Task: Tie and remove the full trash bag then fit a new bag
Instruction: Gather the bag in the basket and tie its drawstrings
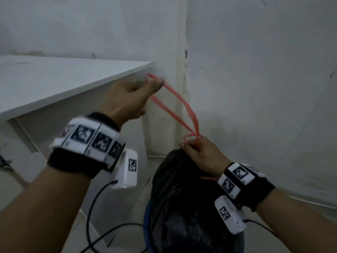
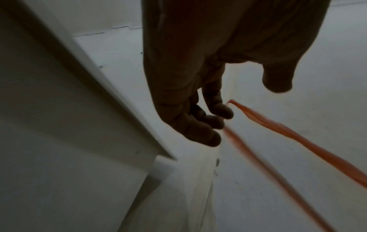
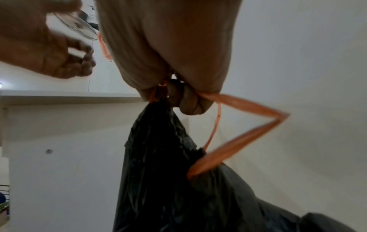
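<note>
The black trash bag [image 1: 182, 198] stands in a blue bin [image 1: 147, 221], its top gathered to a neck. My right hand [image 1: 193, 148] pinches that neck together with the red drawstring [image 1: 184, 106]. In the right wrist view my right hand [image 3: 178, 97] grips the bag [image 3: 158, 172], and a slack drawstring loop [image 3: 258, 125] hangs to the right. My left hand [image 1: 151, 86] is raised up and to the left, near the table's corner. It holds the drawstring's far loop hooked on its curled fingers. Two taut strands [image 2: 298, 141] run from the left hand [image 2: 218, 119] towards the bag.
A white table [image 1: 54, 79] stands on the left, with its corner just above my left hand. White walls meet in a corner behind the bag. Black cables [image 1: 94, 207] lie on the tiled floor left of the bin.
</note>
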